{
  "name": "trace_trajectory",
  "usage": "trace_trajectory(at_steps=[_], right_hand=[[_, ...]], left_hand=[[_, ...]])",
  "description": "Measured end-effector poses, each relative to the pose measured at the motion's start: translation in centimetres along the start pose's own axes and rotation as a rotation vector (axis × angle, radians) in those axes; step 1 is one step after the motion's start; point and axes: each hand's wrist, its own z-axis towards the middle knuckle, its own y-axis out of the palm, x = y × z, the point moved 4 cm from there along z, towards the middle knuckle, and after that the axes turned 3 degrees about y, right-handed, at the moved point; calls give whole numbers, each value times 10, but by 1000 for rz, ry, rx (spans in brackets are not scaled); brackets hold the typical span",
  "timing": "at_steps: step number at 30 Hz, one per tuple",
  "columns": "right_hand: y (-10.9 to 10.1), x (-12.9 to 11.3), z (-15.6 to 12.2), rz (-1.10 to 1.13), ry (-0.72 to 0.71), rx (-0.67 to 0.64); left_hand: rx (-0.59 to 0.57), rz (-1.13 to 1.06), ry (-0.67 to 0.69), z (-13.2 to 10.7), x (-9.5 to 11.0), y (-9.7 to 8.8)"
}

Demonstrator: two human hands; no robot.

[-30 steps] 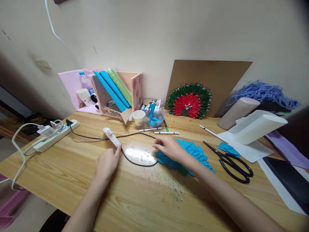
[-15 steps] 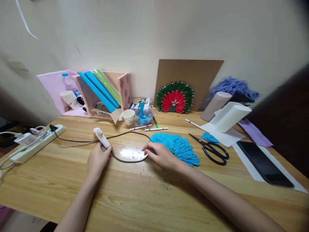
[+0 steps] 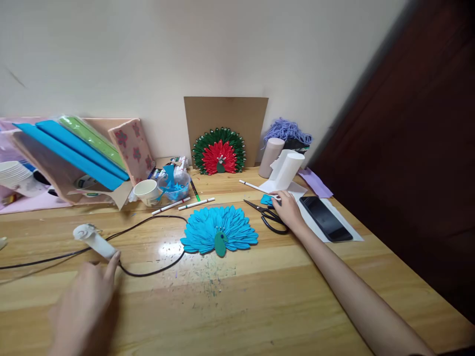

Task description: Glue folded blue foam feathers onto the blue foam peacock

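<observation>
My left hand [image 3: 87, 299], smeared by motion, lies at the lower left with its index finger stretched out. That fingertip touches the near end of a white corded tool [image 3: 99, 244], which looks like a glue gun, lying on the table. My right hand [image 3: 290, 211] reaches over small blue cut pieces [image 3: 266, 200] and the handle side of black scissors [image 3: 265, 211]. Its fingers are partly bent and apart, at the blue pieces and the end of a white marker [image 3: 252, 186]. Between my hands lies a blue peacock [image 3: 208, 230] of layered petals with a green body.
A red and green peacock [image 3: 219, 153] leans on a cardboard sheet [image 3: 226, 111] at the wall. A paper cup [image 3: 146, 192] and a tub [image 3: 173, 187] of blue scraps stand left of it. White roll [image 3: 288, 170] and phone [image 3: 326, 220] are right. Black cord [image 3: 156, 270] loops across the table.
My right hand has left the cord and moved right to the blue pieces and scissors. My left hand has loosened from the white tool, now lying on the table. The view has swung right.
</observation>
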Motion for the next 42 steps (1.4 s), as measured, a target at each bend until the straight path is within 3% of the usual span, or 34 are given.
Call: trace_trajectory(at_steps=[2, 7, 9, 12, 15, 18, 21, 23, 26, 30, 38, 42], right_hand=[[1, 22, 9, 4, 49, 8], [9, 37, 15, 89, 90, -25], [8, 33, 14, 133, 101, -25], [-1, 24, 11, 191, 122, 21], [-12, 8, 2, 268, 154, 53], [-13, -19, -18, 378, 183, -38], [-2, -50, -42, 650, 244, -315], [3, -66, -54, 737, 275, -425], [7, -78, -64, 772, 269, -491], [5, -82, -69, 707, 173, -426], [-12, -95, -76, 423, -196, -278], [-13, -97, -78, 328, -366, -233]], left_hand=[[-35, 80, 44, -24, 30, -5], [-137, -171, 623, -65, 140, 13], [-150, -282, 764, -72, 174, 27], [-106, -475, 885, -79, 212, 45], [-149, -650, 969, -87, 238, 61], [-231, -799, 962, -92, 249, 74], [-306, -895, 975, -92, 249, 82], [-350, -922, 982, -91, 246, 86], [-360, -935, 964, -89, 240, 91], [-343, -918, 921, -90, 235, 94], [-415, -909, 1032, -100, 237, 91], [-437, -921, 1020, -99, 237, 92]])
